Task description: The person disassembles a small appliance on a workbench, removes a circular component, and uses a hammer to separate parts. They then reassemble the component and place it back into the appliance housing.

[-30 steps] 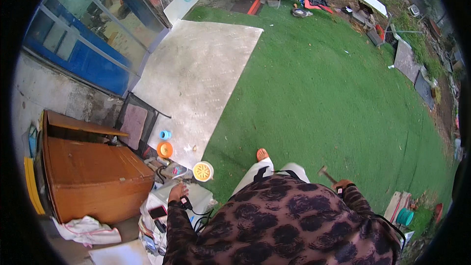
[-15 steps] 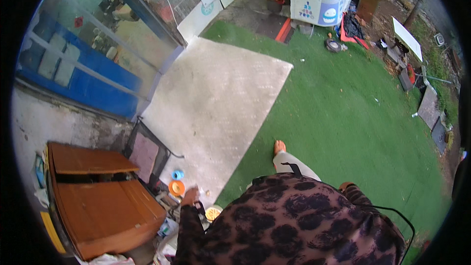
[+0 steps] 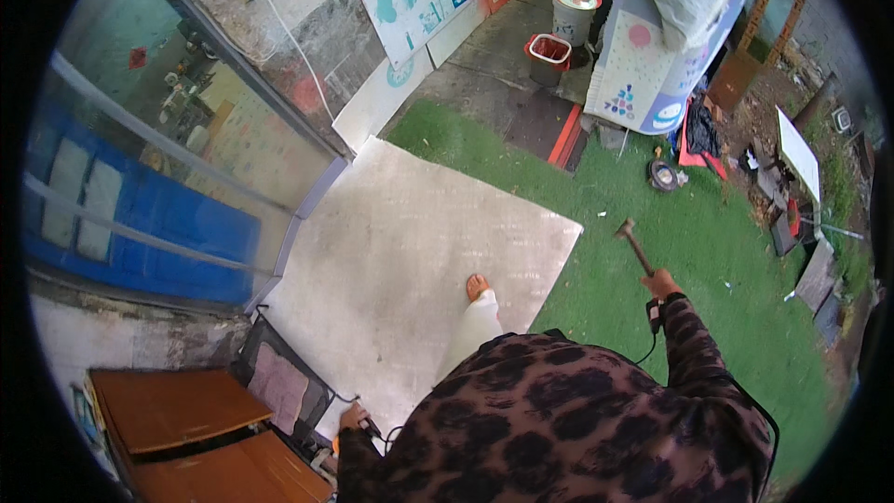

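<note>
A brown wooden cabinet (image 3: 177, 410) stands to the left of your left fingers, its panels cut by a dark gap. Nearer those fingers, a mauve mat (image 3: 279, 389) lies on a dark-framed piece, whose thin bar ends just beyond your left hand (image 3: 353, 417); whether the fingers there are spread, curled or touching that bar, you cannot tell from this angle. Between your two sets of fingers, a pale sheet (image 3: 419, 242) covers the ground, your bare foot (image 3: 477, 287) upon it. To the right, the hammer (image 3: 637, 249) juts forward from your right hand (image 3: 663, 286), those fingers wrapped closed around the lower handle, its head ahead and to the left of them, over green turf (image 3: 596, 307). By appearances, you already have the tool securely in hand; its head seems set against nothing, no blow shows, and how much remains cannot be judged here.
</note>
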Motion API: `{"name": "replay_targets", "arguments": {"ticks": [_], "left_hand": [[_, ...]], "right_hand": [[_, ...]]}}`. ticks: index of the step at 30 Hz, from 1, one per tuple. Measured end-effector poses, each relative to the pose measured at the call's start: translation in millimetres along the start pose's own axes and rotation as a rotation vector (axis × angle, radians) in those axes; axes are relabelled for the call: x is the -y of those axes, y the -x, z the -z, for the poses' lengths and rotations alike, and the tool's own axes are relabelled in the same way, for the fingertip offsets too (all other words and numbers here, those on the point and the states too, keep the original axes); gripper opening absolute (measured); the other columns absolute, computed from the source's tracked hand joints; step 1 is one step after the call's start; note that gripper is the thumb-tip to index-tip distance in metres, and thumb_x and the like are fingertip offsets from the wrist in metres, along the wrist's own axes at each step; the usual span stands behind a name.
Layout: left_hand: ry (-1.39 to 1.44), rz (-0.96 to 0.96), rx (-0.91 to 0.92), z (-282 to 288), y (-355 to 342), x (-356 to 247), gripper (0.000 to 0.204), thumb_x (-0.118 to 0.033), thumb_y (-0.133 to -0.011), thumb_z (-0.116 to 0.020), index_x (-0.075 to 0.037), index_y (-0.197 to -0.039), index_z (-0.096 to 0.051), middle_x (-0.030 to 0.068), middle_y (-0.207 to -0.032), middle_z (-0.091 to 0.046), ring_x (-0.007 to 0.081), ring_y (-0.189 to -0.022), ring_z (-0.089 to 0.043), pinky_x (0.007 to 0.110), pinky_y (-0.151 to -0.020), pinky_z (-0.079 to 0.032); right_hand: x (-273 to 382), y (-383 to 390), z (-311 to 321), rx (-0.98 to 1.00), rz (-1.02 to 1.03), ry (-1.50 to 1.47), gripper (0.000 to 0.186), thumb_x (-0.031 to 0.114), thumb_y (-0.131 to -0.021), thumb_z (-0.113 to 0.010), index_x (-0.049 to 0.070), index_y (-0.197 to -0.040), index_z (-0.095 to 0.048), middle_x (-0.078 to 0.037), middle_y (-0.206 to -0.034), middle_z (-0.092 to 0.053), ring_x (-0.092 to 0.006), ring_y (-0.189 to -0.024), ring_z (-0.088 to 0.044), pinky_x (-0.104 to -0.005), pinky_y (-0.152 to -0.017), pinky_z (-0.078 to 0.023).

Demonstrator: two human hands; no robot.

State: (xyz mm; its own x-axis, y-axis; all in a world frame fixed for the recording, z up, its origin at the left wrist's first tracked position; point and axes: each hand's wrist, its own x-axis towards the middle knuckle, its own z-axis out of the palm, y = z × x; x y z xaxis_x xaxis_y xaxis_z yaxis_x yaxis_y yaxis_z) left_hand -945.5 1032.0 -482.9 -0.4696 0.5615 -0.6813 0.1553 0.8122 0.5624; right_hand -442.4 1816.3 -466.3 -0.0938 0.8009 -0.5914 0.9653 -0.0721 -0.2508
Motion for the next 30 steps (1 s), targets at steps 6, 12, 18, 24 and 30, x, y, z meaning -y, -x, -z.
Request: {"name": "replay_targets", "arguments": {"ticks": [6,12,18,24,30], "left_hand": [[0.560,0.341,-0.304,209,-271,-196,0.026,-0.036,-0.098,-0.056,-0.012,-0.108,-0.059,-0.0007,-0.092,-0.062,0.0124,-0.082,-0.059,0.031,-0.065,-0.049],[0.395,-0.066,-0.370,324,-481,-425,0.039,-0.034,-0.097,-0.059,-0.006,-0.123,-0.061,0.0002,-0.093,-0.063,0.0091,-0.080,-0.057,0.026,-0.068,-0.048],[0.480,0.188,-0.072,362,-619,-525,0.044,-0.039,-0.096,-0.061,-0.006,-0.124,-0.055,0.0042,-0.101,-0.064,0.0181,-0.086,-0.063,0.032,-0.074,-0.053],[0.426,0.294,-0.133,422,-750,-659,0.051,-0.039,-0.094,-0.060,-0.004,-0.130,-0.051,0.0105,-0.121,-0.060,0.0275,-0.105,-0.064,0.041,-0.086,-0.054],[0.507,0.186,0.092,488,-943,-835,0.055,-0.036,-0.094,-0.065,-0.007,-0.137,-0.047,0.0120,-0.132,-0.056,0.0270,-0.117,-0.060,0.043,-0.095,-0.053]], "right_hand": [[110,-27,32,0.301,-0.020,0.437,0.051,0.047,-0.071,-0.070,0.000,-0.090,-0.072,-0.022,-0.082,-0.070,-0.0334,-0.081,-0.071,-0.0468,-0.072,-0.053],[146,-98,18,0.695,-0.062,0.714,0.043,0.049,-0.072,-0.073,0.015,-0.098,-0.076,-0.010,-0.092,-0.072,-0.0264,-0.081,-0.067,-0.0438,-0.076,-0.054],[210,-272,51,0.751,-0.103,0.596,0.039,0.048,-0.074,-0.071,0.014,-0.094,-0.074,-0.010,-0.089,-0.069,-0.0279,-0.078,-0.060,-0.0456,-0.072,-0.049],[381,-449,173,0.465,-0.103,0.379,0.049,0.048,-0.074,-0.072,0.003,-0.092,-0.070,-0.016,-0.082,-0.069,-0.0348,-0.072,-0.064,-0.0486,-0.067,-0.049],[581,-630,294,0.083,-0.007,0.022,0.050,0.039,-0.079,-0.070,-0.007,-0.100,-0.069,-0.028,-0.093,-0.069,-0.0412,-0.085,-0.069,-0.0472,-0.078,-0.054]]}}
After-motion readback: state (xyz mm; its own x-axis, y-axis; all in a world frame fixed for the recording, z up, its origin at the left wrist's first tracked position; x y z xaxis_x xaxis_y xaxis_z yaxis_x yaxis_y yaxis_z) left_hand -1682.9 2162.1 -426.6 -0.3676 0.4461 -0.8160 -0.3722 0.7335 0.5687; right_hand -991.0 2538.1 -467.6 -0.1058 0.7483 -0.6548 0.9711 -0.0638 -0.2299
